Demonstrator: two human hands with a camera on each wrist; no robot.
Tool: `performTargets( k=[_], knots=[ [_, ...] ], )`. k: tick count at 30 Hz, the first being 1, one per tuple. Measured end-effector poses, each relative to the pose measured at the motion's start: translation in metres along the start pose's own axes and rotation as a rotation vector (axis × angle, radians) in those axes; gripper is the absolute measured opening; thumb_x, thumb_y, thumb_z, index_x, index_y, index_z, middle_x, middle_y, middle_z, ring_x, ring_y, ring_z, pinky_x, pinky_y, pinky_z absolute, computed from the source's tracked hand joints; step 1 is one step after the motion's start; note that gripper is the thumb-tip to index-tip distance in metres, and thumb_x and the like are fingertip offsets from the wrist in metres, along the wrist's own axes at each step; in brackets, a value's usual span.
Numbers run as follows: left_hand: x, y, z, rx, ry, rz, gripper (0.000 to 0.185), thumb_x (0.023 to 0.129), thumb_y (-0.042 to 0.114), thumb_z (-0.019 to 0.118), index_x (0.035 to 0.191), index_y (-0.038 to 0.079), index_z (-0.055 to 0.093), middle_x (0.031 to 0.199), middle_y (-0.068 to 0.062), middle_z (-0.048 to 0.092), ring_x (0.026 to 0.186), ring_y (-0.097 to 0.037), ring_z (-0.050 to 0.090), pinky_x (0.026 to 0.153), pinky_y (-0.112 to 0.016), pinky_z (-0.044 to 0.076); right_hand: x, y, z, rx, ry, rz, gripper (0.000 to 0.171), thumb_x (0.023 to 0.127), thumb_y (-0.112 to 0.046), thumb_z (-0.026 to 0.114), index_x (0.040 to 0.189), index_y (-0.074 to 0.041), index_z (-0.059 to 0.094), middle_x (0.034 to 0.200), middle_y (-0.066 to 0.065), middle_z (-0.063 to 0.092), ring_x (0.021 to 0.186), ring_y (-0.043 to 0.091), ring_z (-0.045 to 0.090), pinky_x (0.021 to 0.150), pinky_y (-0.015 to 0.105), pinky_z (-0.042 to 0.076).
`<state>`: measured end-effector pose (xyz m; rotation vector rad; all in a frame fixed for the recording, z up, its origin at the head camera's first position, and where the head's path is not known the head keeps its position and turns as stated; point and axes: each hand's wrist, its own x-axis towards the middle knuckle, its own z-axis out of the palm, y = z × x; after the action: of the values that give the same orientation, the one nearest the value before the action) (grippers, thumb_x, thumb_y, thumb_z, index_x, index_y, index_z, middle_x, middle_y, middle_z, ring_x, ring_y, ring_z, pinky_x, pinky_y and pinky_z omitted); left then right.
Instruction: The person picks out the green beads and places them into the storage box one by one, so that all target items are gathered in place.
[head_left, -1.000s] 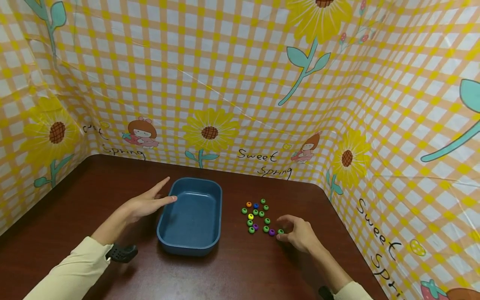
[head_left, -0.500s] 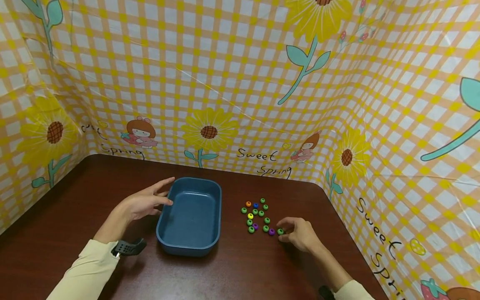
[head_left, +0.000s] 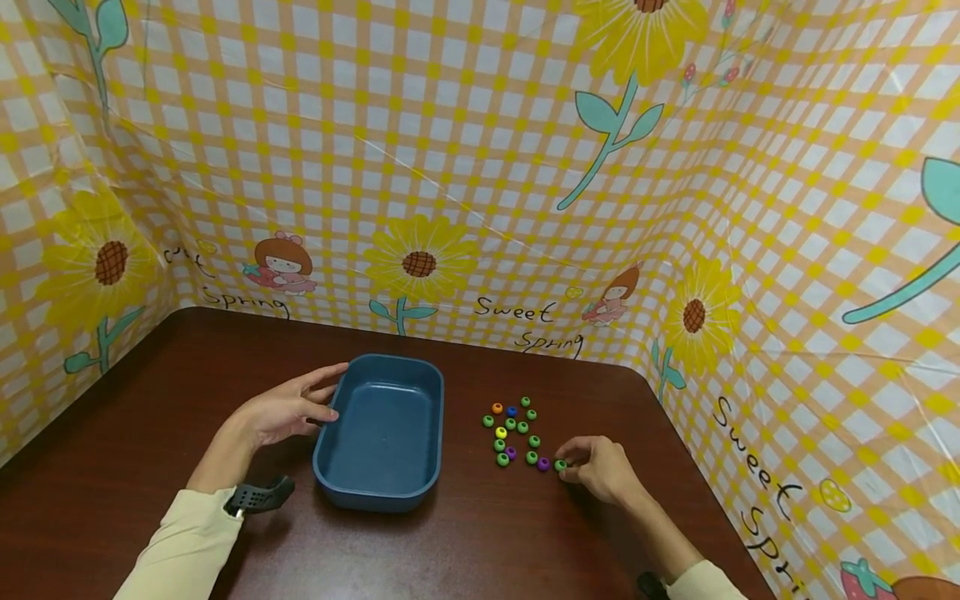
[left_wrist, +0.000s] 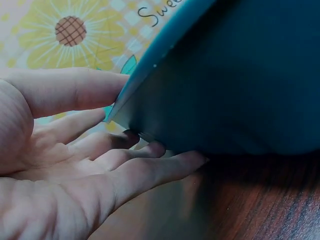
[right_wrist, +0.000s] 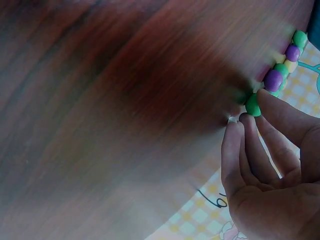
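At the left, a blue rectangular tub point(head_left: 378, 492) stands on the table. My left hand point(head_left: 288, 408) is at its left side, the thumb on the rim and the other fingers loosely extended against the outer wall, as the left wrist view shows. To the right, my right hand point(head_left: 600, 468) pinches a green bead point(right_wrist: 253, 105) between thumb and fingertips, low at the table. Just left of it lies a purple bead point(head_left: 543, 464). Several more green beads point(head_left: 522, 427) are scattered beyond, with a yellow bead point(head_left: 501, 433), an orange bead point(head_left: 497, 408) and a blue bead point(head_left: 512, 412) among them.
The dark brown wooden table point(head_left: 480, 542) carries the tub and the loose beads. A checked cloth with sunflowers point(head_left: 420, 265) hangs behind and along both sides of the table. A black band point(head_left: 260, 495) is on the left wrist.
My left hand has come in against the tub, its thumb sliding back to the rim. My right thumb and fingers have closed around the green bead at the cluster's right edge.
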<state>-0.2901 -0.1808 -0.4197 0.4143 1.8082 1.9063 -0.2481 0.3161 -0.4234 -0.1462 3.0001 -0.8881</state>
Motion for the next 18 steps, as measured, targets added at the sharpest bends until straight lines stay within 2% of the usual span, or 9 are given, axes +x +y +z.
performTargets(
  k=[3, 18],
  knots=[
    [-0.0003, -0.0012, -0.0003, 0.005, 0.001, 0.005, 0.086, 0.096, -0.006, 0.058, 0.163, 0.007, 0.006, 0.167, -0.027, 0.011, 0.140, -0.055, 0.040, 0.100, -0.063, 0.049, -0.0003, -0.0010, -0.0003, 0.000, 0.006, 0.002, 0.019, 0.078, -0.005, 0.084, 0.094, -0.014, 0.078, 0.089, 0.001, 0.076, 0.084, 0.016, 0.069, 0.072, 0.035, 0.056],
    [-0.0033, -0.0046, 0.0034, -0.002, 0.028, 0.027, 0.084, 0.096, -0.004, 0.057, 0.163, 0.007, 0.007, 0.168, -0.026, 0.010, 0.143, -0.056, 0.033, 0.101, -0.069, 0.045, 0.0049, -0.0064, -0.0082, -0.005, 0.029, 0.007, 0.014, 0.082, -0.010, 0.082, 0.094, -0.016, 0.078, 0.087, -0.001, 0.076, 0.082, 0.014, 0.069, 0.067, 0.033, 0.055]
  ],
)
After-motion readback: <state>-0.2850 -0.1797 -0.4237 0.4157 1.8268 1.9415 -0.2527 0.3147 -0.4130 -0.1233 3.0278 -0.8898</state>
